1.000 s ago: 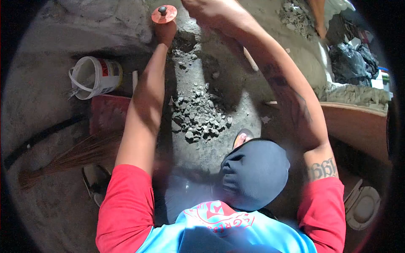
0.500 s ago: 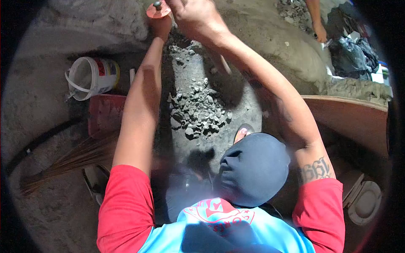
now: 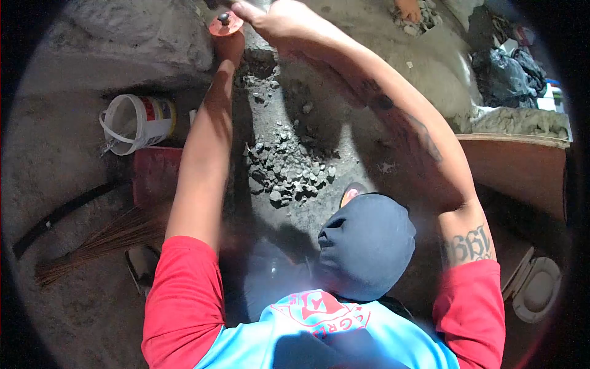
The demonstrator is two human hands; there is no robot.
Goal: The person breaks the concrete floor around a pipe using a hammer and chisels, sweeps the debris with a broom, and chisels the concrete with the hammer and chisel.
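Observation:
My left hand (image 3: 228, 49) grips a chisel upright, its fingers wrapped below a round red hand guard (image 3: 219, 28). The dark struck end of the chisel (image 3: 225, 18) sticks up through that guard. Right beside it, near the top edge, my right hand (image 3: 273, 23) is closed with the thumb pointing toward the chisel. It seems to hold a hammer, mostly hidden by the hand and cut off by the frame edge. Below both hands runs a narrow trench in the floor, and a heap of broken rubble (image 3: 289, 166) lies in front of my bent knee (image 3: 369, 246).
On the left lie a tipped white bucket (image 3: 136, 123), a red plastic container (image 3: 155, 175) and a twig broom (image 3: 101, 246). At right are a wooden board (image 3: 516, 163), black plastic bags (image 3: 507, 77) and a toilet seat (image 3: 538, 289). Another person's hand (image 3: 407, 8) touches rubble at top right.
My right hand has shifted slightly, its forearm swinging outward and up. The chisel has moved a little left and down in view. The other person's hand has moved left to the rubble.

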